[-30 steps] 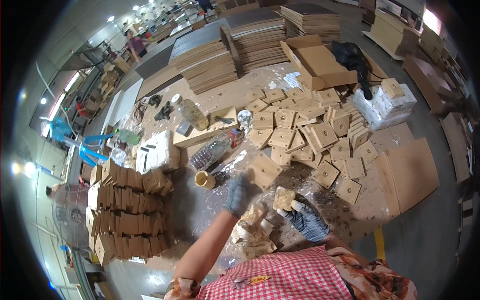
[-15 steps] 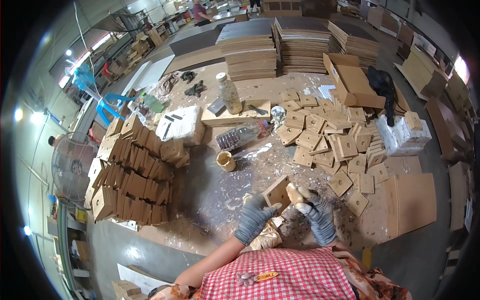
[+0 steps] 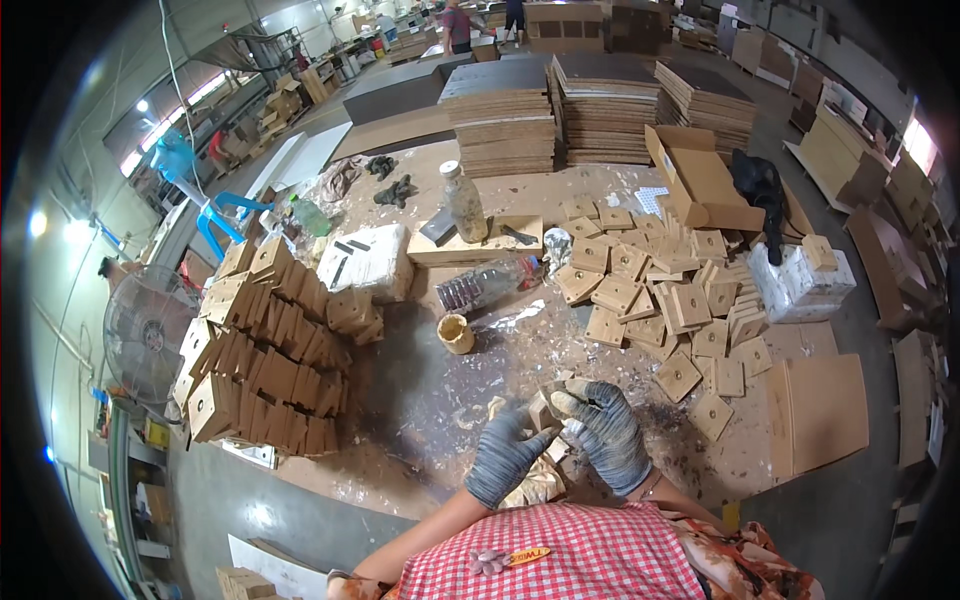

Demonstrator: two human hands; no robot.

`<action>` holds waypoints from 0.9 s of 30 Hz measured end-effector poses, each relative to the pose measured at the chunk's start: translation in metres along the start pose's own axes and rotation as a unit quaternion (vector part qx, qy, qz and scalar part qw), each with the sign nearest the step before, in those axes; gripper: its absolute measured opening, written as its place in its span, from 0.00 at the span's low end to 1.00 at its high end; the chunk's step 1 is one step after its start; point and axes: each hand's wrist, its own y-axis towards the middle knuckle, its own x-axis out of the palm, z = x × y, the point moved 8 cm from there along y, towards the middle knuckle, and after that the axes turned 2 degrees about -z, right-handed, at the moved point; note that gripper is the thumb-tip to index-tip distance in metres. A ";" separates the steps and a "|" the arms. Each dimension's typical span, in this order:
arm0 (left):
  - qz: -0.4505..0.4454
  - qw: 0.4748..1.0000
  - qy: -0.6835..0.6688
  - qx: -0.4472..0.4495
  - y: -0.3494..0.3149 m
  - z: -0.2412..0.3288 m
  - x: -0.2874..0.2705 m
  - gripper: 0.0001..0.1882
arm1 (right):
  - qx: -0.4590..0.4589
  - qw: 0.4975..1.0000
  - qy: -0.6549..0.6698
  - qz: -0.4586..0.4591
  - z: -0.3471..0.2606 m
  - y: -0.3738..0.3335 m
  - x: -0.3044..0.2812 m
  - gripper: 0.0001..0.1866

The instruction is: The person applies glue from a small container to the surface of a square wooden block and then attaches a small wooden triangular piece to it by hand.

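Observation:
Both my hands wear grey knit gloves. My left hand (image 3: pixel 507 452) and my right hand (image 3: pixel 607 432) close together around a small square wooden block (image 3: pixel 545 410), held close to my chest above the worktable (image 3: pixel 420 400). Under my hands lie a few pale wood scraps (image 3: pixel 535 485). A heap of similar square blocks with centre holes (image 3: pixel 670 300) spreads over the table's right side.
A tall stack of finished blocks (image 3: pixel 270 350) stands at the left. A small glue pot (image 3: pixel 456 333), a lying plastic bottle (image 3: pixel 485 285), an upright bottle (image 3: pixel 464 202), a white sack (image 3: pixel 368 262), an open carton (image 3: pixel 700 180), a flat cardboard sheet (image 3: pixel 820 410) and a fan (image 3: pixel 150 335) surround me. Board stacks (image 3: pixel 600 100) rise behind.
My left hand drew back from the table toward my body, and both hands now meet on the block nearer my chest. The view has tipped and shifted.

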 end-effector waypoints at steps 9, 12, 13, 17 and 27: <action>-0.068 0.979 -0.189 -0.044 -0.004 -0.010 -0.005 0.22 | 0.027 0.997 -0.059 0.039 0.020 0.006 -0.029 0.16; -0.077 0.966 -0.236 -0.074 -0.007 -0.014 -0.009 0.25 | 0.064 0.993 0.067 0.069 0.032 0.008 -0.034 0.15; -0.076 0.962 -0.248 -0.079 -0.008 -0.013 -0.010 0.26 | 0.100 0.980 0.147 0.085 0.040 0.007 -0.036 0.15; -0.088 0.957 -0.264 -0.076 -0.006 -0.006 -0.013 0.28 | 0.039 0.997 0.042 0.046 0.016 0.015 -0.033 0.15; -0.028 0.939 -0.323 -0.115 -0.005 -0.007 -0.015 0.27 | 0.014 0.999 -0.022 0.021 0.024 0.000 -0.027 0.17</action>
